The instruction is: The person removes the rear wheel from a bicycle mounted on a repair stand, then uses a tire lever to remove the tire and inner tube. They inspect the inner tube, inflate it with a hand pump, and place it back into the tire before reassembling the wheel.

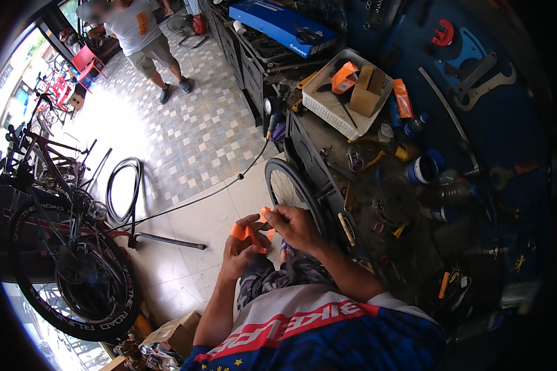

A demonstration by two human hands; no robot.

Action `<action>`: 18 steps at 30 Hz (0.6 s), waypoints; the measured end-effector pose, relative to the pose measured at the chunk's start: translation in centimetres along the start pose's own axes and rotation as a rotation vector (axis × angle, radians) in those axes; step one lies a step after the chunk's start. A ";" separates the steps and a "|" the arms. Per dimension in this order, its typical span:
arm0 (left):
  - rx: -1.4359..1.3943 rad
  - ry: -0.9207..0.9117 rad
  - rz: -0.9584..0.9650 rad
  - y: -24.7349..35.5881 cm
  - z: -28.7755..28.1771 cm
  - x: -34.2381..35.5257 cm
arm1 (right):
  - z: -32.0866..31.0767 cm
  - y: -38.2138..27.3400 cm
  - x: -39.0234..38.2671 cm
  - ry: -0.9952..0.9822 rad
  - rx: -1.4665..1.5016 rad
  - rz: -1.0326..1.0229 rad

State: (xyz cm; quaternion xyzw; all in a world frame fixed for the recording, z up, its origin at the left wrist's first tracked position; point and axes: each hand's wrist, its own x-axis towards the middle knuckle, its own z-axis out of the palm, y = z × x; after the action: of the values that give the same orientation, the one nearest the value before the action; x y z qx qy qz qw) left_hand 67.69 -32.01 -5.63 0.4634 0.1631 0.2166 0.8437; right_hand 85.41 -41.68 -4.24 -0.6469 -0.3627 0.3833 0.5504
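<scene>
In front of my body, both hands are up close together. My left hand [233,262] is closed on a bright orange piece [242,234], thin and folded, which looks like card packaging. My right hand [298,229] pinches at the orange material from the other side, with a bit of it showing by the fingertips. A small dark part seems to lie between the two hands, too small to name. Behind my right hand stands a bicycle wheel [272,170] with a black tyre, leaning at the bench.
A cluttered workbench [377,185] runs along the right, with a white basket [328,111] of boxes and a blue box [278,25]. At left is a bicycle [74,247], with a coiled black hose [109,191] on the tiled floor. Another person [139,37] stands farther off.
</scene>
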 end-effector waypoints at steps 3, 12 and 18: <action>0.288 0.077 -0.015 0.4 -1.6 0.7 | 1.2 -0.4 2.4 -0.121 0.071 0.006; 0.134 0.046 -0.026 4.3 -6.8 6.1 | 2.6 -5.6 9.8 -0.013 -0.189 -0.153; -0.132 -0.039 -0.030 7.9 -10.1 9.6 | 4.8 -8.9 14.8 -0.013 -0.324 -0.316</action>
State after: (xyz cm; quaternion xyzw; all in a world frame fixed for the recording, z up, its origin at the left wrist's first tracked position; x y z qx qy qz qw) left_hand 69.40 -16.10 -4.84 0.4084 0.1390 0.2051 0.8785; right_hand 87.21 -25.24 2.62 -0.6597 -0.5197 0.2333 0.4902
